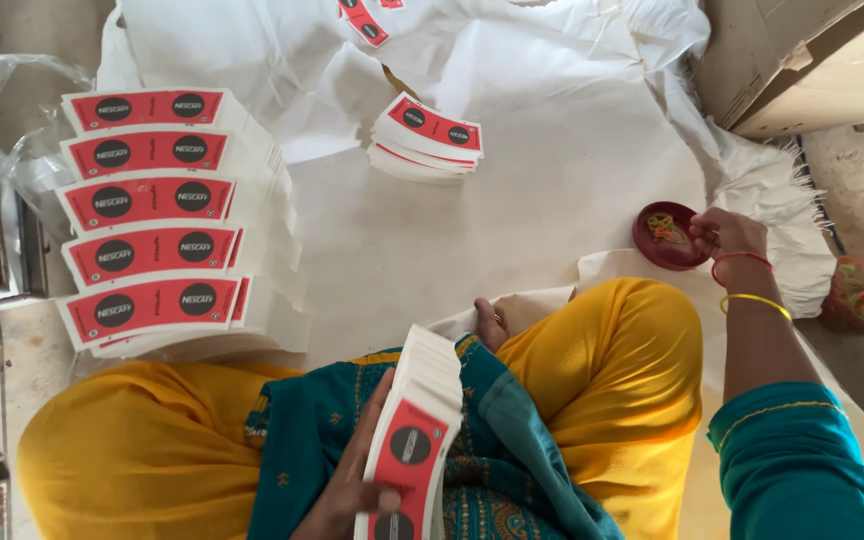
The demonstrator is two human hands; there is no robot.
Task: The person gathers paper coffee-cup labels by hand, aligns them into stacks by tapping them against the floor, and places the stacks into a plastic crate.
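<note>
The left hand [357,480] is nearest to the camera, low in the view, and it is closed around a thick stack of flat paper cup blanks [414,430], white with a red band and dark round marks. The thumb lies on the red face of the top blank, and the stack rests over the lap, on the teal cloth between the yellow trouser legs.

To the right of this held stack and farther away, the right hand [724,235] reaches to a small dark red bowl [664,240] with coloured rubber bands inside. The fingertips are pinched together at the edge of the bowl; I cannot tell if they hold a band.

Beyond the held stack, a smaller loose pile of blanks [427,140] lies on the white paper sheet [552,180]. To the left of the held stack and farther away, five bundles of the same blanks [157,215] lie in a neat column, one just beside the next. Far to the right of the bowl sits a bag of coloured rubber bands [860,295].
</note>
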